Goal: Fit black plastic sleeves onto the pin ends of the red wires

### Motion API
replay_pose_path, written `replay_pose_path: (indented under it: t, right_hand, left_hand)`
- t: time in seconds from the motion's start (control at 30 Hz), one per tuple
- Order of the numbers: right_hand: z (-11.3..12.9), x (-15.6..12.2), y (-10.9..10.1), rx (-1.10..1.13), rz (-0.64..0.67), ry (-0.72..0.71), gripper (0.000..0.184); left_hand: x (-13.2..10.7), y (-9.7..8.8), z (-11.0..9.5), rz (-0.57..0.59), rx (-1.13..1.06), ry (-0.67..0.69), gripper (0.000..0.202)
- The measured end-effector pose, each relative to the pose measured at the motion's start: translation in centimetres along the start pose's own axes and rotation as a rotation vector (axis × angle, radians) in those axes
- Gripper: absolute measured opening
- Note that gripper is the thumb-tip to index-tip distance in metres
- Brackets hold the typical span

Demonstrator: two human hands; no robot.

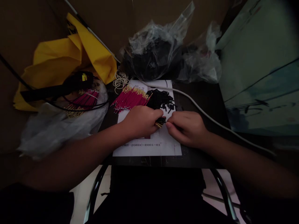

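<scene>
My left hand [140, 121] is closed around a small bundle of terminal wires [159, 125], whose gold-coloured ends and some black sleeving stick out past the thumb. My right hand [188, 128] is beside it, thumb and forefinger pinched at the tip of the bundle. What lies between those fingertips is too small to make out. Behind my left hand a row of dark pink wires [132, 99] with gold-coloured terminals rests on a white printed sheet [144, 151]. A heap of short black sleeves [163, 99] sits just right of the wires.
Clear plastic bags [151, 53] with dark contents stand at the back. On the left are a yellow bag [56, 56], a plastic bag [60, 124] and another pink wire bundle [86, 99]. A white cable [198, 107] crosses the dark table [210, 96]; off-white string [121, 79] lies behind the wires.
</scene>
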State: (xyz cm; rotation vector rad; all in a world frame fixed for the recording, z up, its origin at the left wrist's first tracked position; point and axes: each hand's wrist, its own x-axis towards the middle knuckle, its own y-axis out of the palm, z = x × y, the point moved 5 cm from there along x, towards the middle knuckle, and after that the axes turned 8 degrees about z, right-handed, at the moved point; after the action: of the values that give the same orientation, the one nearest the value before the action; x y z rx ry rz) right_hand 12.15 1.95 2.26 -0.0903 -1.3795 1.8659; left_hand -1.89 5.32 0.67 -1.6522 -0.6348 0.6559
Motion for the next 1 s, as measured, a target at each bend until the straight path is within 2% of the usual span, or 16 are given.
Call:
replay_pose_path:
  t: [0.17, 0.37, 0.5, 0.63, 1.0]
  right_hand:
    - [0.1, 0.0, 0.3, -0.030, 0.030, -0.020, 0.014]
    - [-0.7, 0.3, 0.3, 0.251, 0.101, -0.003, 0.015]
    - [-1.3, 0.4, 0.3, 0.315, 0.094, 0.035, 0.011]
    - [-1.5, 0.5, 0.5, 0.294, 0.107, 0.049, 0.013]
    - [-1.3, 0.3, 0.7, 0.129, 0.122, 0.106, 0.020]
  left_hand:
    - [-0.1, 0.1, 0.0, 0.008, -0.007, 0.014, 0.023]
    - [-0.2, -0.2, -0.2, -0.014, -0.009, 0.042, 0.020]
    - [-0.1, -0.4, -0.2, -0.009, 0.011, 0.045, 0.019]
    - [-0.1, -0.2, -0.2, 0.042, 0.024, 0.054, 0.018]
    - [0.0, -0.1, -0.3, 0.080, 0.087, -0.006, 0.022]
